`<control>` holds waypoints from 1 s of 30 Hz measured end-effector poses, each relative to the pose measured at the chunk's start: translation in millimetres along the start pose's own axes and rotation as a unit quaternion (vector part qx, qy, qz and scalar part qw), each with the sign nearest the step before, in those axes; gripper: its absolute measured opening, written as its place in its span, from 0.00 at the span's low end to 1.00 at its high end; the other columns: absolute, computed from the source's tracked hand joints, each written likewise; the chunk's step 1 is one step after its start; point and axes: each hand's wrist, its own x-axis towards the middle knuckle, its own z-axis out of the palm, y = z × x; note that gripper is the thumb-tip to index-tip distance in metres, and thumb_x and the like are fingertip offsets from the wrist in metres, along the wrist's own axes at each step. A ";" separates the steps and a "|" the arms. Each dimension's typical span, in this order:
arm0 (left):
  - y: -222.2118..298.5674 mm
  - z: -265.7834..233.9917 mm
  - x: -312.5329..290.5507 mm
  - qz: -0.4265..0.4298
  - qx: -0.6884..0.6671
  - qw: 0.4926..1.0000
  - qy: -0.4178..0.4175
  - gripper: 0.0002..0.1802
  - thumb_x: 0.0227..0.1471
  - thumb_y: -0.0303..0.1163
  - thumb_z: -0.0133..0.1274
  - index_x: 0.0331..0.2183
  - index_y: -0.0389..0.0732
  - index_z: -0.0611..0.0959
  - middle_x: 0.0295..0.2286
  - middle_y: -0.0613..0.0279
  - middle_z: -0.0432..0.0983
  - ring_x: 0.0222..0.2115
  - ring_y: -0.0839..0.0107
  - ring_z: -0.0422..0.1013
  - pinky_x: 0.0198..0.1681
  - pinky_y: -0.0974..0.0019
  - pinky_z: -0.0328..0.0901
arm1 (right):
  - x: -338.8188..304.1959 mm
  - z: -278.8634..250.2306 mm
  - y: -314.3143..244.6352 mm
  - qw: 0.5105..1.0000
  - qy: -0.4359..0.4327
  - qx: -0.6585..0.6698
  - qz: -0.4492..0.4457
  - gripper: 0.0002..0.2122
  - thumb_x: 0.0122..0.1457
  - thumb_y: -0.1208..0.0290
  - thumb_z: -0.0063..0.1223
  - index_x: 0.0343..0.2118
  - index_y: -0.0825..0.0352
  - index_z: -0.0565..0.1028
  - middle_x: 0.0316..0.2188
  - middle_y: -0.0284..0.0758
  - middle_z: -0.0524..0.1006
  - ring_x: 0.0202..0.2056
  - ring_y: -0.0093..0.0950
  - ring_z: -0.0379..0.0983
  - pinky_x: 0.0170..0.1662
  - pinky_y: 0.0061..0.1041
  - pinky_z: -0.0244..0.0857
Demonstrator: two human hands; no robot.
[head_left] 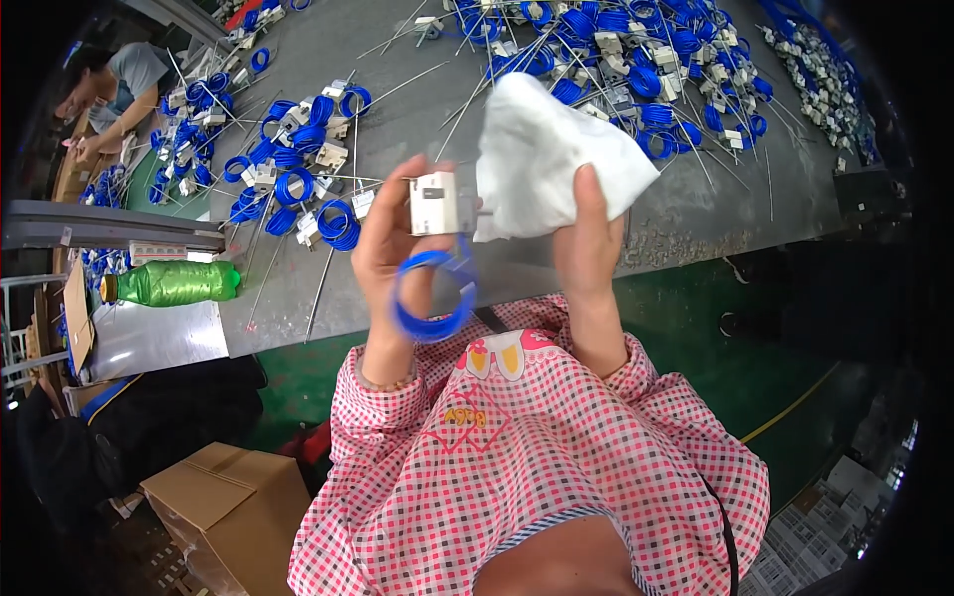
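My left hand [381, 233] is closed round a small white boxy capillary thermostat [433, 205], held above the near edge of the grey table. From it hangs a coil of blue tubing [429, 329], slightly blurred. In my right hand [588, 253] is a folded white cloth [542, 159], my thumb lying over its near side. The cloth's left edge comes up beside the thermostat's right side, where a short metal stub shows. I cannot tell whether the two touch. Most fingers of my right hand are hidden behind the cloth.
Similar thermostats with blue coils lie in a left heap [288, 159] and a larger far heap [646, 70]. Thin metal rods stick out from them. A green bottle [179, 283] lies at the left. A cardboard box [234, 497] stands below. Another person [124, 84] sits far left.
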 end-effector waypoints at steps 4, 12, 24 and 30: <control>-7.0 1.3 -1.1 0.093 0.210 0.973 0.010 0.30 0.31 0.16 0.54 0.42 0.32 0.67 0.37 0.54 0.67 0.36 0.68 0.67 0.38 0.70 0.63 | -17.2 21.6 -20.0 0.993 -0.109 0.040 0.009 0.22 0.54 0.67 0.39 0.49 0.72 0.54 0.46 0.40 0.61 0.46 0.29 0.59 0.49 0.27 0.53; -1.6 22.3 0.2 0.157 0.378 0.908 0.094 0.24 0.30 0.17 0.54 0.37 0.31 0.70 0.32 0.56 0.68 0.28 0.72 0.67 0.31 0.73 0.63 | -24.7 22.3 -17.9 0.990 -0.133 0.051 -0.006 0.17 0.52 0.74 0.41 0.45 0.74 0.60 0.41 0.38 0.66 0.41 0.24 0.63 0.43 0.19 0.55; 2.3 25.7 14.0 0.084 0.191 0.973 0.102 0.26 0.37 0.14 0.48 0.43 0.29 0.65 0.38 0.54 0.67 0.37 0.70 0.66 0.37 0.73 0.62 | -25.3 20.1 -19.8 0.988 0.005 0.124 0.093 0.21 0.52 0.65 0.33 0.46 0.74 0.57 0.44 0.43 0.63 0.46 0.34 0.61 0.50 0.30 0.52; -5.6 20.5 8.0 0.033 0.053 0.997 0.051 0.27 0.38 0.16 0.48 0.45 0.29 0.63 0.41 0.51 0.65 0.38 0.69 0.66 0.39 0.72 0.61 | -9.3 23.4 -25.8 0.997 0.022 0.066 0.038 0.21 0.53 0.63 0.34 0.47 0.74 0.57 0.44 0.42 0.64 0.45 0.33 0.61 0.48 0.30 0.53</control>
